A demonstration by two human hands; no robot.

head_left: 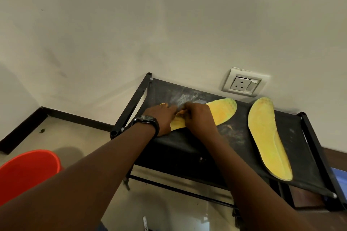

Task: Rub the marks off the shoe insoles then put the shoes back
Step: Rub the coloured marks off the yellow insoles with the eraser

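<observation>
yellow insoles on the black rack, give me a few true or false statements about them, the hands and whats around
1. The left yellow foam insole and the right yellow foam insole both lie on the black fabric rack shelf. True.
2. The left hand and the right hand are both at the left yellow foam insole; the other lies untouched. True.
3. The black wristwatch is on the right wrist. False: it is on the left wrist.
4. The red plastic bucket stands on the shelf. False: it stands on the floor, left of the rack.
5. A plug sits in the white wall socket. False: the socket is empty.
</observation>
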